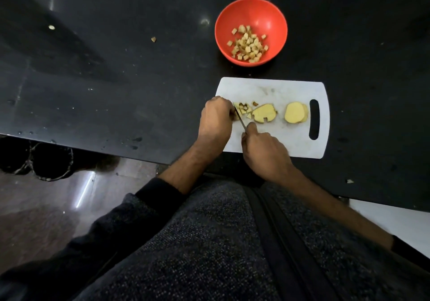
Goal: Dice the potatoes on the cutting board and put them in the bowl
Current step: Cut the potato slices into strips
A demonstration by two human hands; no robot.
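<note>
Head view shows me I'm partway: cubes fill the red bowl [251, 31], my right hand [265, 151] grips the knife [239, 119], my left hand [216, 118] curls on small pieces [243, 109], and two slices [296, 115] wait.

I see black counter [116, 79], glossy, speckled with crumbs. White cutting board [290, 142] lies flat under both hands, handle slot out past right hand [265, 154]. Red bowl [274, 16] sits beyond hands, apart from board. Stray potato bit [153, 39] well off beyond left hand [216, 119].
</note>
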